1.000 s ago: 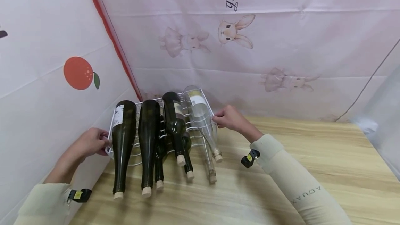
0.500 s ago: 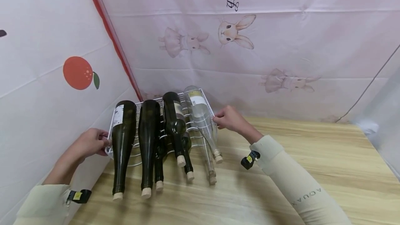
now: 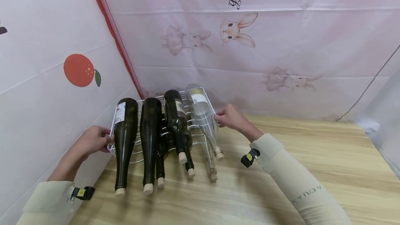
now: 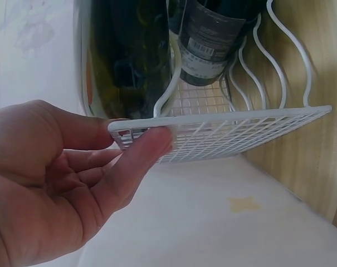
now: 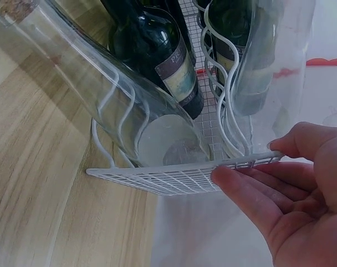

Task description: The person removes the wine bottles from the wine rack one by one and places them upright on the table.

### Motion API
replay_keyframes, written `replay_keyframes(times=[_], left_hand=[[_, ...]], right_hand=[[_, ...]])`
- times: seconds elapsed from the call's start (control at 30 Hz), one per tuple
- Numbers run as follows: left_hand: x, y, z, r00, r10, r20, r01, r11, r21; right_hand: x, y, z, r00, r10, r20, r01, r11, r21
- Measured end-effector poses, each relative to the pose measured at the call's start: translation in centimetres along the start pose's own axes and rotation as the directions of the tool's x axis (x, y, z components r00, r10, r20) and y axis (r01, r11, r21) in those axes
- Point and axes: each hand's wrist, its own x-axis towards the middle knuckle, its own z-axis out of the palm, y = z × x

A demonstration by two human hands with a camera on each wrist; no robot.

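Note:
A two-tier white wire wine rack (image 3: 208, 99) holds several corked bottles, necks toward me. On top lie a dark bottle with a white label (image 3: 125, 148), a second dark bottle (image 3: 150, 134), a third dark one (image 3: 175, 117) and a clear bottle (image 3: 201, 112). Below show the necks of smaller dark bottles and a clear bottle (image 5: 174, 139). My left hand (image 3: 93, 139) pinches the left mesh side panel (image 4: 213, 133) by its top rim, thumb on one face. At the opposite end, my right hand (image 3: 232, 116) pinches the right mesh panel (image 5: 168, 178) likewise.
The rack stands on a wooden tabletop (image 3: 281, 148) in the back left corner. A white wall sheet with a printed orange (image 3: 78, 70) is close on the left, and a pink rabbit-print sheet (image 3: 237, 55) hangs behind.
The head view has shifted slightly. Both hands keep the same hold on the rack's sides, and the bottles lie as before.

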Motion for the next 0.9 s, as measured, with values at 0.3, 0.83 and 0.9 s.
replay_keyframes(times=[0.3,0.83,0.9], left_hand=[[0.7,-0.2,0.0,1.0,0.023,-0.004,-0.023,1.0,-0.02],[1.9,0.1,0.7,0.999,0.052,-0.008,-0.052,0.999,-0.016],[2.1,0.2,0.7,0.999,0.054,-0.008,-0.054,0.998,-0.011]], right_hand=[[-0.4,0.1,-0.3,1.0,-0.024,0.007,0.024,0.999,-0.025],[-1.9,0.5,-1.0,1.0,-0.031,-0.006,0.031,0.999,-0.04],[-2.2,0.5,-1.1,1.0,-0.027,-0.01,0.027,0.999,-0.031]])
